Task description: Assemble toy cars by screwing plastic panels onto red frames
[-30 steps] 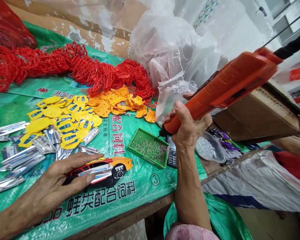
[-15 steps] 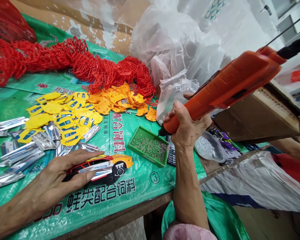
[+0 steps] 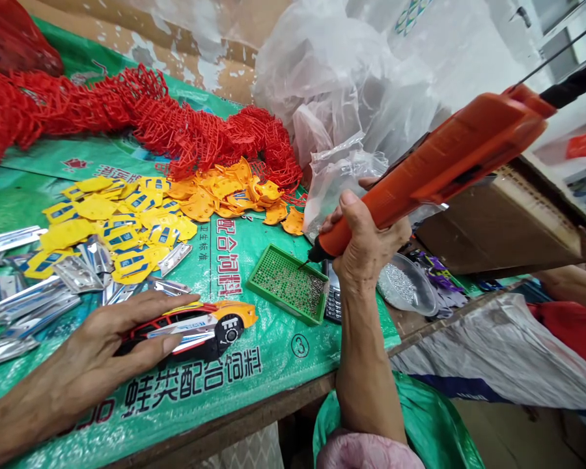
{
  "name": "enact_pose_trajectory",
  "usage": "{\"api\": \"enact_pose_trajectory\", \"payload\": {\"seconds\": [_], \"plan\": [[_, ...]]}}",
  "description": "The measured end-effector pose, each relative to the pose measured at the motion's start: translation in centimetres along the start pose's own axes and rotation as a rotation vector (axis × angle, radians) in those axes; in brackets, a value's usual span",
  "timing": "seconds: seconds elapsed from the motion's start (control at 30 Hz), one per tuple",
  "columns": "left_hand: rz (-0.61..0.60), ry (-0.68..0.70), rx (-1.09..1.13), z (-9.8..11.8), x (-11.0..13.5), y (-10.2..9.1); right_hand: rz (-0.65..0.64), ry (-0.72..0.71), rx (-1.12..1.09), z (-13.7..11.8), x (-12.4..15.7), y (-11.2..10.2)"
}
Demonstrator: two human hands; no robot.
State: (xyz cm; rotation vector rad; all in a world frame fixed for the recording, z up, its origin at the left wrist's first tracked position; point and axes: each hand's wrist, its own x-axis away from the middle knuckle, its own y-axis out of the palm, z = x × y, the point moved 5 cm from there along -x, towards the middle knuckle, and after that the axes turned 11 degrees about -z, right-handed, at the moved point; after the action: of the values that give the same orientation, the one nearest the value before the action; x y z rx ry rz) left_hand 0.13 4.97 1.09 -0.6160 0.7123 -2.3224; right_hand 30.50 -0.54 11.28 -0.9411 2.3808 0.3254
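My right hand (image 3: 366, 247) is wrapped round an orange electric screwdriver (image 3: 434, 169), tilted with its bit down toward the left. The bit's tip is over a green perforated tray (image 3: 261, 291) of small screws (image 3: 303, 286); whether it touches one I cannot tell. On the green sheet, my left hand (image 3: 107, 339) grips a toy car (image 3: 195, 329) between thumb and fingers. The car has a yellow-orange front, a silver side panel, red trim and black wheels. Its rear is hidden by the hand.
Yellow panels (image 3: 97, 208), orange car parts (image 3: 224, 189) and silver side pieces (image 3: 39, 306) lie loose in piles. Behind them runs a heap of red plastic frames (image 3: 176, 124). Right of the tray are a clear bowl (image 3: 405, 286) of small metal bits and a cardboard box (image 3: 508, 228). Another person's arm (image 3: 571, 286) shows at far right.
Little differs. The whole view has shifted slightly, with things a bit further left. Both hands keep their holds, and the screwdriver bit stays over the tray.
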Motion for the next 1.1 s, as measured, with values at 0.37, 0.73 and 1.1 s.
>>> {"api": "enact_pose_trajectory", "payload": {"seconds": [0.37,0.73,1.1], "plan": [[-0.068,-0.049,0.118,-0.6,-0.1,-0.1,0.021,-0.022,-0.009,-0.2,0.2,0.2],[-0.069,-0.049,0.111,-0.5,-0.2,-0.3,0.018,-0.062,-0.022,-0.9,0.0,0.1],[-0.063,-0.025,0.081,-1.3,-0.3,-0.1,0.034,-0.004,0.048,-0.2,0.5,0.0]]}}
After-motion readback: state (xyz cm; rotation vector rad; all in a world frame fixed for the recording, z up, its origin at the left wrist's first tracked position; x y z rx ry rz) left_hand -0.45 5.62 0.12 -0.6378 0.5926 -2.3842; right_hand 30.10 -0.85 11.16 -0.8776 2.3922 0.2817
